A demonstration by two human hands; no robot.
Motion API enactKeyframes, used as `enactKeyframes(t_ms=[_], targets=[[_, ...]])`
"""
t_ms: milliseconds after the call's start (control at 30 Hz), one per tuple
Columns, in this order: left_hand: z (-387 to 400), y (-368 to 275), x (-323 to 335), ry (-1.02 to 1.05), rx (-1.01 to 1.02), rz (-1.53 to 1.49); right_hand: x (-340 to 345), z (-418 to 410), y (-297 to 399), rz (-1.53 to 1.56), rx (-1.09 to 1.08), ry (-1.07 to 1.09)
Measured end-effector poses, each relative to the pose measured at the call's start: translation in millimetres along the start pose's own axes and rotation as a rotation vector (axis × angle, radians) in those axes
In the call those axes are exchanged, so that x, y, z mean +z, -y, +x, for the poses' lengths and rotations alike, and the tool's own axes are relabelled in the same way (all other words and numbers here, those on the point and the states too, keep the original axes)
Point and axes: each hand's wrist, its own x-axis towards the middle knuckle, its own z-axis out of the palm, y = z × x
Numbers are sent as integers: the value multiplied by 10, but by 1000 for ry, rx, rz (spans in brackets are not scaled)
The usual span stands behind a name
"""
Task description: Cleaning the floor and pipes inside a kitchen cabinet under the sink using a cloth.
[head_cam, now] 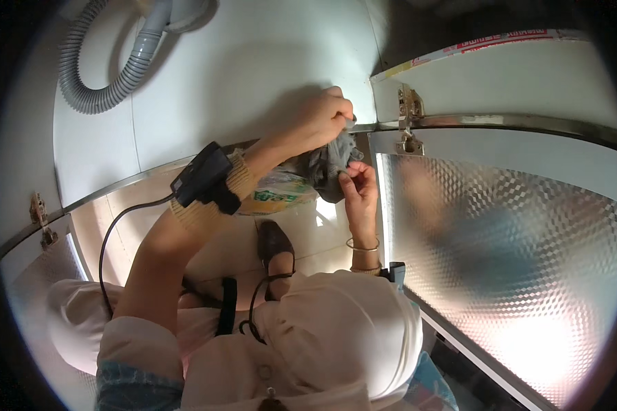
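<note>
My left hand (331, 118) reaches across from the left, its fingers closed on the upper end of a bunched dark grey thing (326, 172), which looks like a thin cloth or a plastic bag. Lower down on the right, my right hand (361, 186) pinches the same thing's edge between thumb and fingers. Beside the grey bundle, partly hidden by my left forearm, is a clear plastic bag (280, 192) with green printing and something yellowish in it. What the grey bundle holds, if anything, cannot be seen.
A white cabinet's interior (185, 103) lies ahead, with a grey corrugated drain hose (103, 100) curving at upper left. An open door with a patterned metallic panel (493, 246) stands close on the right, hung on a metal hinge (410, 120). My shoe (275, 241) rests on the tiled floor (319, 251).
</note>
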Motion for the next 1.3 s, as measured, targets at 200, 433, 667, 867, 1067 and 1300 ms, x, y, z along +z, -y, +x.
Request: enactKeyframes(t_ms=[200, 433, 667, 867, 1067, 1300], targets=[[-72, -191, -382, -146, -313, -256, -194, -33, -76, -178, 155, 154], [-217, -217, -326, -429, -21, 167, -66, -7, 682, 615, 71, 5], [-698, -432, -23, -43, 156, 91, 12, 142, 730, 781, 87, -9], [-733, -194, -50, -18, -10, 149, -55, 106, 706, 976, 111, 0], [-587, -646, -255, -160, -362, -223, 25, 96, 597, 1118, 201, 33], [-298, -657, -419, -286, -714, -893, 114, 77, 544, 211, -161, -189]])
